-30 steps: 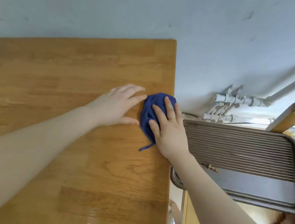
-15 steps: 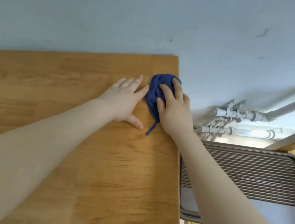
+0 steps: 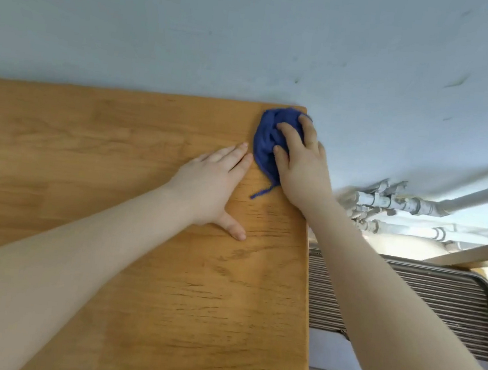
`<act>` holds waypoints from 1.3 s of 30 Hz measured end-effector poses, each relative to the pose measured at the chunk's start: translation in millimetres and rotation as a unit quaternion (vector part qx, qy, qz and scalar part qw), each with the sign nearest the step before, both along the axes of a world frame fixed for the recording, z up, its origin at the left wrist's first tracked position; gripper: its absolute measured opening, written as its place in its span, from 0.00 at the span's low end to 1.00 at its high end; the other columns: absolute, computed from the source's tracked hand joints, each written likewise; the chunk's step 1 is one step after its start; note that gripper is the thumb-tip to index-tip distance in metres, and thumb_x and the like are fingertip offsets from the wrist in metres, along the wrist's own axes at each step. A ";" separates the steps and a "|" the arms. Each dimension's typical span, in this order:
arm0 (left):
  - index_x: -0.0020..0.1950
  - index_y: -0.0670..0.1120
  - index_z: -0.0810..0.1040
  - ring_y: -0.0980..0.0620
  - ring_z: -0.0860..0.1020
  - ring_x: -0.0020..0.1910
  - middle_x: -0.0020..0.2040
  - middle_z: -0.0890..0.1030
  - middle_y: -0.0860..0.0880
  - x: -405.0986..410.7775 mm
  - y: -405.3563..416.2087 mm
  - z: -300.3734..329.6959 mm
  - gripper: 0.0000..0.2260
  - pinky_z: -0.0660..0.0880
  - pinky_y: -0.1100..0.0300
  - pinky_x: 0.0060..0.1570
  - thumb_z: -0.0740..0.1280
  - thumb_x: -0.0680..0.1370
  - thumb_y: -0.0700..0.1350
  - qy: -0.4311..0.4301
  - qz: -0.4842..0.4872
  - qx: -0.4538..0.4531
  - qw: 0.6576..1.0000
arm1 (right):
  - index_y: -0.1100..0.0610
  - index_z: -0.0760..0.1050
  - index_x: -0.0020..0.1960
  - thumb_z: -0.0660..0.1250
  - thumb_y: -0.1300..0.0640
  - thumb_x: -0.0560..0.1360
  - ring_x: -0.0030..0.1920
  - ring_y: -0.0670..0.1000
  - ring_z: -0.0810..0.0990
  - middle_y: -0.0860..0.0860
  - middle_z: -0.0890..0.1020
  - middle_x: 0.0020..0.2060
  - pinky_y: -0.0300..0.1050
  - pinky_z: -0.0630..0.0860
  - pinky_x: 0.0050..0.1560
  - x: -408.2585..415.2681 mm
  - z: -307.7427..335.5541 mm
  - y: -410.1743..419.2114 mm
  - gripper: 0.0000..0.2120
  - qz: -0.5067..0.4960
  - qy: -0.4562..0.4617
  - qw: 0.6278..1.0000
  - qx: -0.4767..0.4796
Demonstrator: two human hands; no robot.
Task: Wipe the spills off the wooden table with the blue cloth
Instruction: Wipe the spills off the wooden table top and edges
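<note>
Now blue cloth (image 3: 267, 140) under right hand (image 3: 302, 167)

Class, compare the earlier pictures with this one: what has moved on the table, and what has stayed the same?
The right hand has pushed the blue cloth along the wooden table to its far right corner. The left hand has slid forward too. The cloth stays bunched under the right fingers, and the left palm stays flat.

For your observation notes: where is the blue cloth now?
In the head view, the blue cloth lies bunched at the wooden table's far right corner, under the right hand.
</note>
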State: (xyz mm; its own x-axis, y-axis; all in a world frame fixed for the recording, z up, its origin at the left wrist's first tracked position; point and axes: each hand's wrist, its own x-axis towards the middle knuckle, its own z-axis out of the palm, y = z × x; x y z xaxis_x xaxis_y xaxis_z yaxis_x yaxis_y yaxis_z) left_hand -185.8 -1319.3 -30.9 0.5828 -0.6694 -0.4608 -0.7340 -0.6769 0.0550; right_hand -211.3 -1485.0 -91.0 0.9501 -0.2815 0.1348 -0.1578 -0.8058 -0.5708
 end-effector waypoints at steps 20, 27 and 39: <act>0.77 0.43 0.44 0.44 0.51 0.76 0.78 0.46 0.43 -38.3 1.0 19.0 0.49 0.48 0.48 0.73 0.64 0.69 0.68 -0.133 -0.012 0.049 0.990 | 0.53 0.64 0.70 0.51 0.48 0.78 0.71 0.59 0.58 0.55 0.55 0.74 0.45 0.57 0.67 -216.0 3.1 66.8 0.22 0.053 0.044 0.998 -0.007; 0.77 0.46 0.48 0.48 0.53 0.75 0.78 0.48 0.47 -117.3 37.7 30.0 0.36 0.51 0.53 0.72 0.60 0.76 0.59 -0.083 -0.094 -0.012 0.992 | 0.54 0.65 0.70 0.53 0.48 0.78 0.72 0.59 0.59 0.56 0.55 0.74 0.49 0.60 0.70 -219.3 3.2 59.5 0.23 0.061 0.053 0.995 0.057; 0.77 0.46 0.43 0.46 0.49 0.76 0.77 0.41 0.46 -310.9 141.4 26.6 0.53 0.50 0.53 0.72 0.67 0.65 0.69 0.007 -0.098 0.089 0.991 | 0.56 0.62 0.70 0.51 0.51 0.78 0.71 0.64 0.57 0.62 0.67 0.69 0.59 0.58 0.70 -413.4 0.3 119.9 0.22 0.213 0.042 0.963 -0.163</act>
